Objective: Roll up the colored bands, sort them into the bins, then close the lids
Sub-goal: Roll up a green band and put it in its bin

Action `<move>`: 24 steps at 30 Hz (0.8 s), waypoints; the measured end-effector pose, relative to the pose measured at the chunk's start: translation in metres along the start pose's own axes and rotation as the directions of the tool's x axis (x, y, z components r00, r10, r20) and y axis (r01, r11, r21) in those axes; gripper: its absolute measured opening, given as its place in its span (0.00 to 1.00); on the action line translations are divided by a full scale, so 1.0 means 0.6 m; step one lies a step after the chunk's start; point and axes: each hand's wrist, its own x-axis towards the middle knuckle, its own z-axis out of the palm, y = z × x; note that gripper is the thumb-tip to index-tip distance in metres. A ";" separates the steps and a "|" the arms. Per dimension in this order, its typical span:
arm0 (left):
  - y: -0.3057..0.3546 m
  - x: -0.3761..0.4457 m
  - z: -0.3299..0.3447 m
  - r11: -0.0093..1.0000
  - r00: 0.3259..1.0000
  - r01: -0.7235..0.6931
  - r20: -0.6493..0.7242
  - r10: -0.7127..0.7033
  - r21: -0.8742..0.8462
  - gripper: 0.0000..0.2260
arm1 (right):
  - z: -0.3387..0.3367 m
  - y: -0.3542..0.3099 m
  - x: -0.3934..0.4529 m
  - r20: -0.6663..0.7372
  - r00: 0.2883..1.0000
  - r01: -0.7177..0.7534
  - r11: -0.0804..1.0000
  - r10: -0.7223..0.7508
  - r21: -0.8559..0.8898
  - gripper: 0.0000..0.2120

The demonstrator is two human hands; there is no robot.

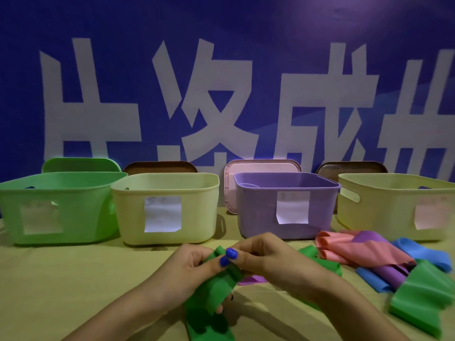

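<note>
Head view shows both hands close together at about 6 o'clock of the picture, over a tan table [73,279]. The left hand [189,269] and the right hand [266,259] both pinch the upper end of a green band [216,289]; the fingers are curled on it and the fingertips of the two hands almost touch. The band hangs down from the hands toward 6 o'clock and its lower end lies on the table near the bottom edge.

At 3 o'clock from the hands lies a loose pile of other bands: a pink band [349,252], a purple band [389,271], a blue band [423,252] and a second green band [423,301]. They overlap each other. A small purple piece [251,280] shows just under the right hand.

Behind the hands, from 10 o'clock to 2 o'clock, four open bins stand in a row: a green bin [73,193], a cream bin [197,207], a purple bin [258,212] and a yellow bin [384,207]. Each bin has a paper label on the front wall; the writing is too blurred to read. Behind each bin a lid leans upright: a green lid [81,165], a brown lid [160,167], a pink lid [261,166] and a dark brown lid [352,168]. A blue wall [246,25] with big white characters fills the 12 o'clock part.
</note>
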 end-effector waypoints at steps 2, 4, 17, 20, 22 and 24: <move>-0.002 -0.001 0.003 0.998 1.000 0.008 0.000 -0.008 -0.068 0.15 | 0.000 0.000 0.000 -0.018 0.999 0.031 0.999 -0.031 0.013 0.09; -0.005 0.001 0.004 0.980 0.998 0.042 -0.037 -0.050 -0.194 0.13 | 0.003 0.000 0.000 -0.030 0.998 0.053 0.997 -0.051 0.054 0.10; -0.008 0.009 -0.012 0.985 0.982 0.162 0.104 -0.156 -0.057 0.09 | 0.001 0.005 0.005 -0.169 0.984 -0.026 0.981 0.059 0.191 0.09; -0.013 0.011 -0.012 0.993 0.984 0.121 0.129 -0.120 0.000 0.04 | 0.001 0.007 0.007 -0.195 0.977 -0.048 0.983 0.083 0.177 0.10; -0.015 0.010 -0.010 0.996 0.988 0.091 0.128 -0.092 0.011 0.06 | 0.003 0.006 0.007 -0.192 0.978 -0.053 0.983 0.087 0.176 0.10; -0.014 0.005 -0.007 0.996 0.991 0.073 0.116 -0.066 -0.057 0.18 | 0.003 0.003 0.005 -0.160 0.984 -0.049 0.982 0.079 0.182 0.07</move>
